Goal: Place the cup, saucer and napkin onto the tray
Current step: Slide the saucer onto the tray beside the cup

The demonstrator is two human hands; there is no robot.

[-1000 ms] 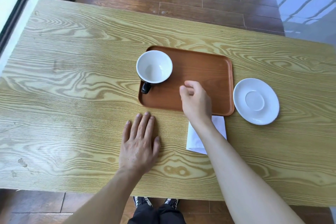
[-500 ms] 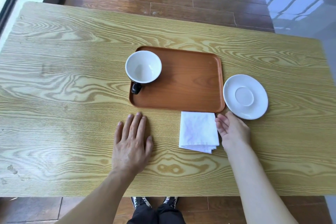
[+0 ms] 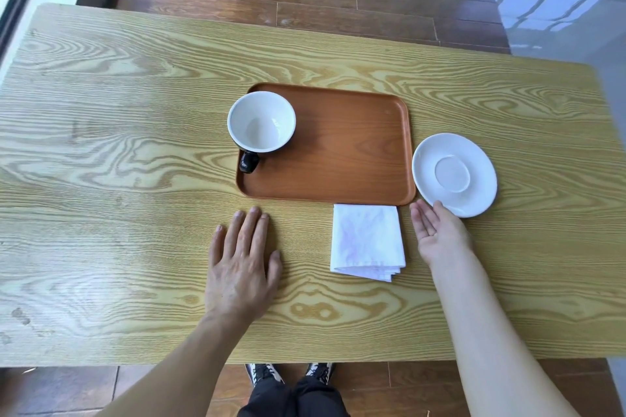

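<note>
A brown rectangular tray (image 3: 352, 159) lies in the middle of the wooden table. A cup (image 3: 261, 122), white inside and black outside, stands upright on the tray's left end with its black handle toward me. To the tray's right, on the table, rests a white saucer (image 3: 454, 174). A folded white napkin (image 3: 367, 240) lies just below the tray's near right corner. My right hand (image 3: 438, 234) is open, palm turned left, between napkin and saucer, its thumb touching the saucer's near rim. My left hand (image 3: 242, 264) rests flat on the table, holding nothing.
The light wooden table (image 3: 118, 145) stretches wide to the left and right. Dark wooden floor lies beyond its far edge. My shoes and dark trousers show under the near edge.
My right hand left the tray, drew back past the napkin and now sits to the napkin's right against the saucer's near rim. The left hand, cup, napkin and saucer stayed put.
</note>
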